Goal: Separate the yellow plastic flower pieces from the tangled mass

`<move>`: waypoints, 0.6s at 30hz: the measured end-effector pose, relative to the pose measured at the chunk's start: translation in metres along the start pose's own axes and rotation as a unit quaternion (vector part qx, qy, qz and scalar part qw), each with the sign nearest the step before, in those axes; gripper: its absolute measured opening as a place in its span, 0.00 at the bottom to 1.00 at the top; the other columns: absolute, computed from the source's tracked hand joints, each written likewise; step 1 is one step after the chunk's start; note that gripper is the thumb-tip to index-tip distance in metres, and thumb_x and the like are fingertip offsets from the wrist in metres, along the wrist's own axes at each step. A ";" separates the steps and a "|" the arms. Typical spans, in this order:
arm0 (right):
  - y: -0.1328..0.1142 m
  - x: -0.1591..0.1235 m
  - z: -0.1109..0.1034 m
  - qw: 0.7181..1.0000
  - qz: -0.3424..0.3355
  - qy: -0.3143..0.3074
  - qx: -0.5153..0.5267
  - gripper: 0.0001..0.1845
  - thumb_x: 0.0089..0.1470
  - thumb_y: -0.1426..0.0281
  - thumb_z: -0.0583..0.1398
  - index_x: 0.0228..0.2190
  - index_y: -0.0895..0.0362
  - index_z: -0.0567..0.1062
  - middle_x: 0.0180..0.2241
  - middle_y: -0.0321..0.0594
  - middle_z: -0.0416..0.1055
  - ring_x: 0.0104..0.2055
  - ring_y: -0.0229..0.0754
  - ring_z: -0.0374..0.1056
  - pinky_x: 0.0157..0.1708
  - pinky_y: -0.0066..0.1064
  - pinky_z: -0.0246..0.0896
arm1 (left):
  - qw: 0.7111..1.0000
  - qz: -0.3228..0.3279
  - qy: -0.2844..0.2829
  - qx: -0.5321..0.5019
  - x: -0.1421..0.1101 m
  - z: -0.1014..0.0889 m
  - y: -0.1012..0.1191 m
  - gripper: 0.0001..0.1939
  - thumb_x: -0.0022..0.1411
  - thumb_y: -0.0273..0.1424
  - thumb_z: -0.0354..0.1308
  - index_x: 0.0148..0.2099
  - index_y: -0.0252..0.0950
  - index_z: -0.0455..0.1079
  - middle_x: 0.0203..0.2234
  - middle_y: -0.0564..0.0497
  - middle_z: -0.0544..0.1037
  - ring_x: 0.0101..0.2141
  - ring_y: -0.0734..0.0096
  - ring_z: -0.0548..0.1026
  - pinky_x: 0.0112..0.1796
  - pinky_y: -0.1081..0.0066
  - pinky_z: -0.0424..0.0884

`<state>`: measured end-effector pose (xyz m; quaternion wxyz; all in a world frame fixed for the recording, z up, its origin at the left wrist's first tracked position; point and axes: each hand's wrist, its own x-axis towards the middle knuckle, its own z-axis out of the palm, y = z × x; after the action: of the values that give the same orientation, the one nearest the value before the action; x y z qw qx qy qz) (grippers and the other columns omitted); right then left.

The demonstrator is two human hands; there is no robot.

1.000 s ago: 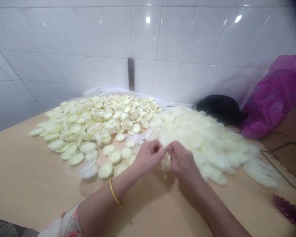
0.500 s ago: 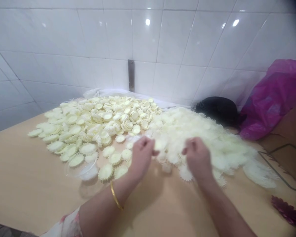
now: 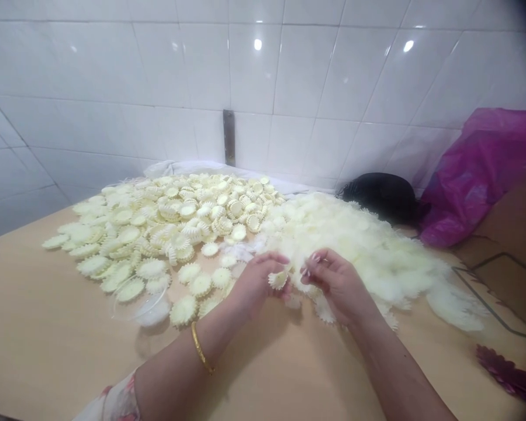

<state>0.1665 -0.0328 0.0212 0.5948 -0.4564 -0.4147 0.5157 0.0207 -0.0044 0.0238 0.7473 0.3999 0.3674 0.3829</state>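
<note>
My left hand (image 3: 252, 286), a gold bangle on its wrist, is closed on a small pale yellow scalloped petal piece (image 3: 279, 280), which is cupped and flared at its edge. Close by on the right, my right hand (image 3: 339, 283) is closed in a pinch. Whatever lies between its fingertips is too small to make out. Beyond the hands spreads a heap of thin, sheer, pale yellow petal pieces (image 3: 333, 228). To the left lies a big pile of thicker scalloped discs (image 3: 158, 225), several of them loose near my left forearm.
A clear plastic tub (image 3: 151, 310) stands at the front of the disc pile. Behind the sheer heap are a black rounded object (image 3: 379, 196) and a magenta plastic bag (image 3: 477, 175). A dark red petal piece (image 3: 506, 371) lies at the right. White tiled wall (image 3: 158, 64) backs the table.
My hands moved apart, then came close together again. The cupped piece now shows plainly in my left hand. The view has shifted slightly.
</note>
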 end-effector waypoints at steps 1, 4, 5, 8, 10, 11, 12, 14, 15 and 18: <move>0.000 0.000 0.001 1.000 0.006 -0.005 0.004 0.14 0.38 0.64 0.65 0.22 0.56 0.66 0.18 0.30 0.68 0.21 0.33 0.63 0.26 0.26 0.58 | 1.000 -0.001 -0.024 0.007 0.000 0.000 -0.001 0.08 0.47 0.29 0.56 0.32 0.35 0.64 0.20 0.54 0.69 0.17 0.76 0.68 0.20 0.73 0.64; 0.000 -0.001 0.004 0.999 0.028 -0.031 0.010 0.15 0.36 0.64 0.66 0.20 0.58 0.66 0.17 0.30 0.67 0.20 0.32 0.62 0.25 0.26 0.59 | 0.998 0.013 -0.059 0.034 0.001 -0.001 -0.007 0.11 0.46 0.34 0.61 0.29 0.34 0.63 0.20 0.54 0.70 0.17 0.79 0.66 0.20 0.75 0.62; 0.000 -0.002 0.005 0.999 0.034 -0.037 0.010 0.15 0.36 0.64 0.67 0.19 0.58 0.66 0.17 0.30 0.67 0.20 0.32 0.62 0.25 0.26 0.59 | 0.997 0.023 -0.054 0.043 0.002 -0.001 -0.009 0.12 0.45 0.34 0.61 0.28 0.34 0.63 0.19 0.55 0.69 0.16 0.80 0.65 0.20 0.75 0.62; 0.001 -0.001 0.003 0.998 0.050 -0.031 0.011 0.13 0.36 0.64 0.66 0.19 0.58 0.68 0.17 0.29 0.66 0.20 0.31 0.63 0.25 0.25 0.59 | 0.995 0.059 -0.034 0.066 0.006 -0.004 -0.013 0.11 0.46 0.34 0.60 0.25 0.34 0.62 0.14 0.57 0.66 0.16 0.80 0.63 0.20 0.76 0.60; 0.001 0.001 0.000 0.999 0.050 -0.014 0.010 0.12 0.37 0.64 0.66 0.19 0.58 0.70 0.18 0.29 0.66 0.20 0.31 0.63 0.26 0.25 0.59 | 0.993 0.082 -0.027 0.082 0.007 -0.006 -0.014 0.11 0.48 0.35 0.59 0.24 0.34 0.62 0.13 0.57 0.64 0.16 0.80 0.63 0.20 0.76 0.60; 0.001 0.002 -0.002 0.999 0.047 -0.007 0.011 0.12 0.37 0.64 0.66 0.19 0.58 0.70 0.18 0.30 0.66 0.20 0.31 0.63 0.26 0.25 0.59 | 0.992 0.089 -0.022 0.088 0.007 -0.006 -0.013 0.11 0.48 0.35 0.58 0.24 0.34 0.62 0.13 0.57 0.64 0.16 0.80 0.63 0.20 0.76 0.60; 0.001 0.002 -0.003 0.999 0.043 -0.002 0.012 0.12 0.37 0.64 0.66 0.19 0.58 0.71 0.18 0.30 0.66 0.21 0.31 0.64 0.26 0.25 0.59 | 0.991 0.093 -0.017 0.094 0.007 -0.007 -0.013 0.11 0.48 0.35 0.58 0.24 0.34 0.62 0.13 0.57 0.64 0.16 0.80 0.63 0.20 0.76 0.61; 0.001 0.004 -0.006 0.999 0.035 0.009 0.017 0.13 0.38 0.62 0.65 0.20 0.58 0.71 0.19 0.31 0.66 0.21 0.31 0.64 0.25 0.25 0.58 | 0.991 0.090 -0.004 0.098 0.007 -0.007 -0.012 0.11 0.49 0.35 0.58 0.24 0.34 0.62 0.14 0.57 0.65 0.17 0.79 0.64 0.21 0.76 0.61; 0.001 0.004 -0.006 0.999 0.034 0.014 0.021 0.13 0.38 0.61 0.65 0.21 0.58 0.71 0.20 0.31 0.67 0.21 0.31 0.64 0.25 0.26 0.58 | 0.991 0.086 0.003 0.099 0.006 -0.007 -0.011 0.10 0.49 0.35 0.58 0.25 0.34 0.61 0.15 0.57 0.65 0.17 0.79 0.64 0.21 0.75 0.61; 0.000 0.004 -0.005 0.999 0.034 0.029 0.028 0.16 0.39 0.59 0.64 0.25 0.58 0.73 0.24 0.33 0.68 0.21 0.32 0.64 0.25 0.27 0.58 | 0.991 0.086 0.012 0.098 0.006 -0.007 -0.009 0.10 0.49 0.34 0.57 0.25 0.35 0.61 0.16 0.57 0.65 0.17 0.79 0.65 0.21 0.75 0.62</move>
<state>0.1717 -0.0296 0.0203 0.6013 -0.4679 -0.3668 0.5337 0.0200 -0.0011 0.0113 0.6641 0.4969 0.3768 0.4125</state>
